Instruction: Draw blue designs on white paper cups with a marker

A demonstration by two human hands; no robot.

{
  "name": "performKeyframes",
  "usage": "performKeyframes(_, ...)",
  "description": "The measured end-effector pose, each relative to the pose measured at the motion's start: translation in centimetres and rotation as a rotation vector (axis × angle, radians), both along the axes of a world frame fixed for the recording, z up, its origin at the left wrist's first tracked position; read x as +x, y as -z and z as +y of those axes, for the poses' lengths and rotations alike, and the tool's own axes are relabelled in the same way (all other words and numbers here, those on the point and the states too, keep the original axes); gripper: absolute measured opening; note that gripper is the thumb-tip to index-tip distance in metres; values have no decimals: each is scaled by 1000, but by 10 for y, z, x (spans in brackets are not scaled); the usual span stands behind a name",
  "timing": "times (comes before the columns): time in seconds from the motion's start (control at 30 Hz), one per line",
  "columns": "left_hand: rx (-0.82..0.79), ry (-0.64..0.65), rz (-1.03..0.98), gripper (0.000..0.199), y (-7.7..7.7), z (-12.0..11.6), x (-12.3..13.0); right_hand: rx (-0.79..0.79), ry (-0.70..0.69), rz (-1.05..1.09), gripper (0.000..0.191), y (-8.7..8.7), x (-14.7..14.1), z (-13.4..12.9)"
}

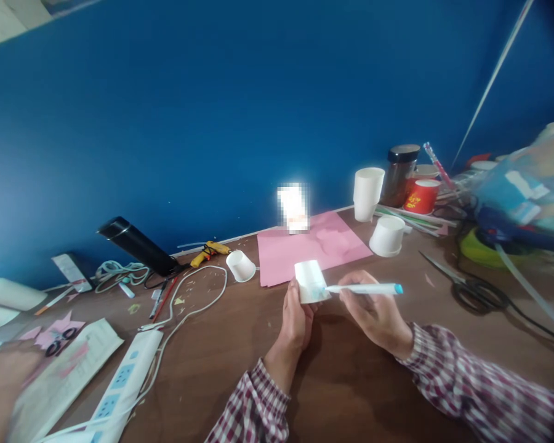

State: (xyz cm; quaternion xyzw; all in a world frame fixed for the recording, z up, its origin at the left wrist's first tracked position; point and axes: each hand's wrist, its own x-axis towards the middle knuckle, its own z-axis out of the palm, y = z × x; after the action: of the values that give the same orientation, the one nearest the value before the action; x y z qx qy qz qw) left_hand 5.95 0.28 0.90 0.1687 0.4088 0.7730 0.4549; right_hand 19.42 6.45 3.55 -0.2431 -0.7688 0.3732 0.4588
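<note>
My left hand (297, 317) is closed around a white paper cup (308, 275), held above the brown table. A patch of light blue colour shows on the cup's side near its lower right. In my right hand (373, 314) is a white marker (367, 288) with a light blue end, gripped between thumb and fingers. Its tip points left and meets the coloured patch, though whether it presses on the cup I cannot tell. Pink paper sheets (277, 261) lie just behind the cup. Another white paper cup (240, 266) rests tilted to the left.
Scissors (477, 295), an upside-down cup (386, 236) and stacked cups (368, 194) stand or lie right. On the left are a yellow glue gun (209, 252), a black flask (136, 246), a power strip (127, 375) with its cable, and another person's blurred arm (2, 387).
</note>
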Motion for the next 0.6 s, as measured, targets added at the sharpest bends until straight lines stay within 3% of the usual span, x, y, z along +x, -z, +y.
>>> performKeyframes(0.1, -10, 26, -1, 46, -1, 0, 0, 10, 2, -4, 12, -1, 1, -1)
performKeyframes(0.37, -38, 50, 1, 32, 4, -2, -1, 77, 43, -26, 12, 2, 0, 3)
performKeyframes(0.6, -60, 28, 32, 34, 4, 0, -1, 77, 46, -49, 11, 5, 0, 4)
